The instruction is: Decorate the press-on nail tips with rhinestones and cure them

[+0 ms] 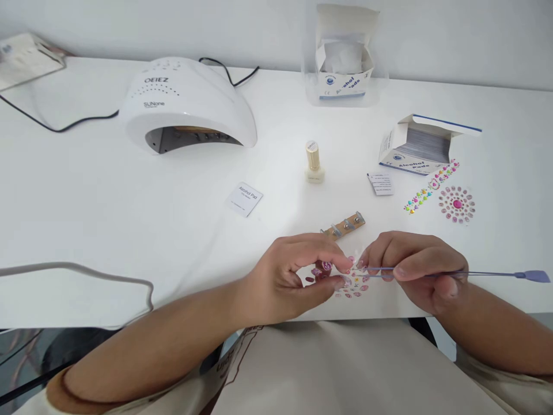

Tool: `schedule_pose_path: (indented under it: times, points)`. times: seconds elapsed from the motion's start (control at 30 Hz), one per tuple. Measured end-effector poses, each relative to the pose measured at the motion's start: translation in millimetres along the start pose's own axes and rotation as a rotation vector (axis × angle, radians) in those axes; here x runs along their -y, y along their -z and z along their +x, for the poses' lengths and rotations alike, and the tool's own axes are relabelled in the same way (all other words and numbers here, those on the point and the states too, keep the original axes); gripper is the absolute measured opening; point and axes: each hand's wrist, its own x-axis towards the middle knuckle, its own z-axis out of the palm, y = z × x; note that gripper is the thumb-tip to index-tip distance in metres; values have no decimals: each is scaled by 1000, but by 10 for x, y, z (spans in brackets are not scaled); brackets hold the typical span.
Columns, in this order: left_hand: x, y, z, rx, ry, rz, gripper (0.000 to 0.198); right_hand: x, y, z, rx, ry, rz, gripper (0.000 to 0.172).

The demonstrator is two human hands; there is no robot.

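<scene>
My right hand [425, 271] grips a pair of purple tweezers [475, 273]; their thin tips point left toward my left fingertips. My left hand [302, 274] is curled, with thumb and forefinger close together at the tweezer tips. What it pinches, if anything, is too small to make out. Below the fingers lies a round cluster of pink stick-on gems [354, 294], partly covered by my left hand. Just beyond the hands is a wooden strip with metal clips [348, 225], its near end close to my left forefinger.
A white nail lamp [190, 104] stands at the back left. A polish bottle [314, 164], an alcohol pad packet [245, 199] and an open alcohol pad box [415, 147] lie beyond the hands. More gem stickers [457, 204] are at right. A grey cable [86, 268] crosses the left side.
</scene>
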Motion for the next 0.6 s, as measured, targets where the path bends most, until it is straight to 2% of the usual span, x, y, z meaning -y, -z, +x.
schedule_pose_path:
  times: [0.6]
  points:
    - [15, -5, -8, 6, 10, -38, 24, -51, -6, 23, -38, -58, 113, 40]
